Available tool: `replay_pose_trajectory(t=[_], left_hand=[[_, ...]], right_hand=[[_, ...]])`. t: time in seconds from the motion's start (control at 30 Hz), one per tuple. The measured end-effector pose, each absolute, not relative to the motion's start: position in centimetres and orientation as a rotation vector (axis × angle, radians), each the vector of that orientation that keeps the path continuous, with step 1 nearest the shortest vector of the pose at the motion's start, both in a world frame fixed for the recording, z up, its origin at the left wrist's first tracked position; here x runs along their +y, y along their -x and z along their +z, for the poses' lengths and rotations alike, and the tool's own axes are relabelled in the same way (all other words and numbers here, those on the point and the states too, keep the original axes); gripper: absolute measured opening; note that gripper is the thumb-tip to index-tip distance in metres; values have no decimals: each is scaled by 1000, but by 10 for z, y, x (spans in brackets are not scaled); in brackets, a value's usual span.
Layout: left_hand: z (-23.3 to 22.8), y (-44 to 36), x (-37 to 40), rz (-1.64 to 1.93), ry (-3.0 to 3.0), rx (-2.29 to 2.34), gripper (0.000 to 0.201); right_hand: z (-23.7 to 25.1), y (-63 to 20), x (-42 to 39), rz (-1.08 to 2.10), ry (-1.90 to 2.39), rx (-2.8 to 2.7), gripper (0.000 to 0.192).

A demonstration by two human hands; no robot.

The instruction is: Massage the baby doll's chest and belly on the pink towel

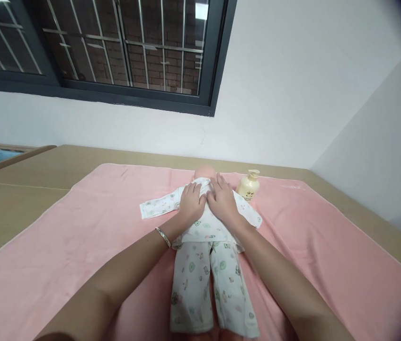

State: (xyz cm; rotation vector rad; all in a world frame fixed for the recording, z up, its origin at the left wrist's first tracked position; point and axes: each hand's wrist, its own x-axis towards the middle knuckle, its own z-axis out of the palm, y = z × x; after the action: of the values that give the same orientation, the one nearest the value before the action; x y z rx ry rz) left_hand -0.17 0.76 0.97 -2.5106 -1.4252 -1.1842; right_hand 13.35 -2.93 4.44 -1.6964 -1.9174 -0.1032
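Note:
A baby doll lies stretched out in the middle, its smooth bald head (205,172) pointing away from me. It wears a white long-sleeved top (203,227) and matching trousers (193,289), both printed with small green and pink figures. My left hand (191,202) rests flat on the upper left of the top, fingers stretched out. Beside it, my right hand (222,198) lies flat on the upper right, the thumbs close together. Neither hand grips anything. Whether the doll lies face up or face down I cannot tell. A bracelet (163,237) circles my left wrist.
Under the doll a pink blanket (97,237) covers much of a wooden surface (37,189). A cream pump bottle (248,185) stands by the doll's right-hand sleeve. Behind are a white wall (264,94) and a dark-framed window (207,102) with metal bars.

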Motion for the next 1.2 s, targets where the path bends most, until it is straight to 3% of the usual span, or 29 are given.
replay_pose_trajectory(t=[0.17, 0.3, 0.77, 1.0, 1.2], left_hand=[[4, 6, 5, -1435, 2504, -1398, 40], [7, 8, 1, -1574, 2511, -1338, 41], [2, 13, 7, -1612, 2473, -1392, 42], [20, 17, 9, -1579, 2467, -1435, 42], [74, -17, 8, -2073, 2706, -1560, 57]], right_hand=[[48, -131, -32, 52, 1657, -2000, 47], [49, -132, -33, -62, 1621, -1892, 48], [48, -119, -40, 31, 1525, -2024, 43], [110, -159, -62, -8, 1526, -1912, 45], [151, -226, -84, 189, 1526, -1891, 54]])
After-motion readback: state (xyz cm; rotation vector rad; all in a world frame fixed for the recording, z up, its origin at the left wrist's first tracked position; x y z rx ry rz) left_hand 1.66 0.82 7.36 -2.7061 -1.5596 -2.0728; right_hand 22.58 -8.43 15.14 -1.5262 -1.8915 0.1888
